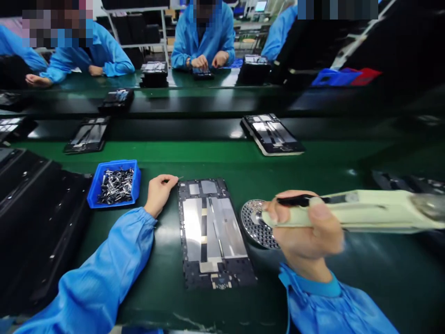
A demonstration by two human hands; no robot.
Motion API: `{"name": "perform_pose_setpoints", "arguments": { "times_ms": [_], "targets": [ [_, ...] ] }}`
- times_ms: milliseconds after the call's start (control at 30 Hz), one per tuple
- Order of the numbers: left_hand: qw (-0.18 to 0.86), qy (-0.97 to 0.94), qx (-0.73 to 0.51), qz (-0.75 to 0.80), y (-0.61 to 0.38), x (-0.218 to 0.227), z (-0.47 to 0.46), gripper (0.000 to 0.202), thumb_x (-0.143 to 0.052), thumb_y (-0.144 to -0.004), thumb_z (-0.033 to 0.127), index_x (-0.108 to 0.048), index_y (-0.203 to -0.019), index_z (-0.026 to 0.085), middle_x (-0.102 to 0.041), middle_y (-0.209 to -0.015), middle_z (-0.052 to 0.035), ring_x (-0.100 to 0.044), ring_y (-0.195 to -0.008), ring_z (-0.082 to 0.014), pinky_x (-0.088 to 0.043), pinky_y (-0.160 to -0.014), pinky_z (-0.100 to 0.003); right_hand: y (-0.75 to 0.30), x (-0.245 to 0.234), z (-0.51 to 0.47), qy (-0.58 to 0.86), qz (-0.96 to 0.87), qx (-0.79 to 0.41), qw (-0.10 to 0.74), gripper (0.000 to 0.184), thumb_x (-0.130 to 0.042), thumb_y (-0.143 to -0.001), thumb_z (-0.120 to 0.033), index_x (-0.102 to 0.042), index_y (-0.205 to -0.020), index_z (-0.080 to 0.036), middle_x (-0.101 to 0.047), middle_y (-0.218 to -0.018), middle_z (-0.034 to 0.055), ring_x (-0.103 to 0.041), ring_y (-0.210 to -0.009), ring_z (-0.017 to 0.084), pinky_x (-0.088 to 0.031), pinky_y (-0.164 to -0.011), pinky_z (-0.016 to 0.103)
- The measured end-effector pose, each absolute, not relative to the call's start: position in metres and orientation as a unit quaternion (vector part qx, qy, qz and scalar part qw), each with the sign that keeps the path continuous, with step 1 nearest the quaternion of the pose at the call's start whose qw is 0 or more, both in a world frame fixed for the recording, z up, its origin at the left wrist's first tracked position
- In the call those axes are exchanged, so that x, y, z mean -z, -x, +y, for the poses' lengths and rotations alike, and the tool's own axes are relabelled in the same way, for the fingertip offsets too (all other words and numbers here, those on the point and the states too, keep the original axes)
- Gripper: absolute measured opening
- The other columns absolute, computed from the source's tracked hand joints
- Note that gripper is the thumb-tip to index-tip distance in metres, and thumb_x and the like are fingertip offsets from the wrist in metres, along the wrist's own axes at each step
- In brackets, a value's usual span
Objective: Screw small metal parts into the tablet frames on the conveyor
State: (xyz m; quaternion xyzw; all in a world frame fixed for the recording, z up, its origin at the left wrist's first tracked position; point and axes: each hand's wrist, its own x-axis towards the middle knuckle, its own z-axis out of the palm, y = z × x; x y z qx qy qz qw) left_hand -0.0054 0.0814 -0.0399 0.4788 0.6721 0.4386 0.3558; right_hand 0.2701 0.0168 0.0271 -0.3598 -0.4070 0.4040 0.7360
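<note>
An opened tablet body (217, 232), black with silvery panels, lies flat on the green bench in front of me. At its top left corner, my left hand (160, 194) is closed in a pinch; a thin sliver shows at the fingertips, too small to name. My right hand (308, 229) is wrapped around a pale electric screwdriver (375, 211), which lies nearly level and points left. Beneath the screwdriver's tip sits a round metal dish (255, 222) full of holes, partly covered by the hand. Left of my left hand stands a blue bin (92, 197) of small metal parts (116, 185).
Dark stacked panels (31, 232) rise along the left side. Beyond the bench, more tablet bodies lie on the line, one at right (274, 134) and one at left (88, 134). Co-workers in blue sleeves (181, 46) sit across. Blue and red bins (335, 77) stand at the far right.
</note>
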Motion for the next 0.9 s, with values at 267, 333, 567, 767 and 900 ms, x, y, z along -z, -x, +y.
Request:
{"name": "perform_pose_setpoints", "arguments": {
  "times_ms": [267,333,567,767,900],
  "targets": [
    [0.353,-0.523,-0.408,0.66,0.001,0.042,0.087,0.007,-0.074,-0.079,0.022,-0.076,-0.075,0.016,-0.073,-0.074,-0.003,-0.061,-0.065,-0.0156,-0.048,-0.071,-0.029,-0.247,-0.042,0.012,0.333,-0.425,-0.434,0.721,0.027,-0.076,-0.076,-0.046,-0.078,-0.073,-0.019,-0.051,-0.041,-0.0034,-0.049,-0.036,0.013,-0.045,-0.044,0.029],
    [0.346,-0.532,-0.405,0.658,0.001,0.044,0.086,0.005,-0.073,-0.08,0.02,-0.076,-0.077,0.017,-0.074,-0.077,-0.0029,-0.062,-0.067,-0.0161,-0.048,-0.074,-0.029,-0.236,-0.045,0.018,0.332,-0.424,-0.447,0.715,0.03,-0.077,-0.076,-0.049,-0.078,-0.073,-0.019,-0.051,-0.041,-0.0039,-0.048,-0.036,0.013,-0.045,-0.043,0.029],
    [0.361,-0.558,-0.385,0.641,0.005,0.05,0.091,0.011,-0.071,-0.085,0.021,-0.077,-0.078,0.017,-0.071,-0.066,-0.0023,-0.063,-0.061,-0.0168,-0.05,-0.07,-0.028,-0.156,-0.047,0.074,0.342,-0.423,-0.487,0.683,0.04,-0.081,-0.074,-0.057,-0.07,-0.07,-0.019,-0.048,-0.039,-0.0074,-0.047,-0.034,0.011,-0.051,-0.044,0.029],
    [0.364,-0.563,-0.381,0.637,0.002,0.053,0.093,0.013,-0.067,-0.086,0.014,-0.079,-0.082,0.016,-0.076,-0.077,-0.0051,-0.064,-0.063,-0.0161,-0.051,-0.071,-0.028,-0.108,-0.035,0.111,0.366,-0.441,-0.496,0.652,0.032,-0.08,-0.071,-0.049,-0.068,-0.061,-0.021,-0.051,-0.038,-0.0068,-0.044,-0.034,0.01,-0.055,-0.046,0.028],
    [0.356,-0.562,-0.379,0.643,0.0,0.054,0.092,0.012,-0.069,-0.085,0.014,-0.08,-0.082,0.017,-0.079,-0.087,-0.0056,-0.068,-0.075,-0.0182,-0.052,-0.078,-0.029,-0.104,-0.024,0.118,0.377,-0.438,-0.495,0.648,0.034,-0.08,-0.07,-0.051,-0.068,-0.061,-0.02,-0.053,-0.04,-0.006,-0.046,-0.035,0.01,-0.054,-0.044,0.027]
  ]
}}
